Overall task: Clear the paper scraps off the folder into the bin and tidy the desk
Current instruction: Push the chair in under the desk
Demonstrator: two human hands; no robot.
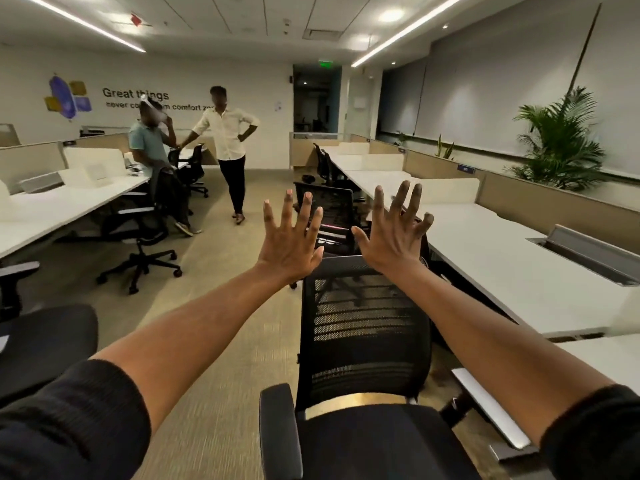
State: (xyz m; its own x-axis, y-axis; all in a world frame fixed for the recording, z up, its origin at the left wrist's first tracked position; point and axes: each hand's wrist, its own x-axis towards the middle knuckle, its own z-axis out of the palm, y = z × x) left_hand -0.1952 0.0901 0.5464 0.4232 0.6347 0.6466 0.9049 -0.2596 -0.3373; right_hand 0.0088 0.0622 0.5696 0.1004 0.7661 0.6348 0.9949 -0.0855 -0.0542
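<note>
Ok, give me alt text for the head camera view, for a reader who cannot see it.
Two bare hands, left hand and right hand, are held up open with fingers spread, holding nothing, above a black mesh office chair in an open-plan office. White desks line both sides; two people stand far off at left. No folder, scraps or bin show.

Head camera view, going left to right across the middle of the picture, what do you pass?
Seated person in teal shirt → standing person in white shirt → left hand → right hand → white desk → potted palm.
</note>
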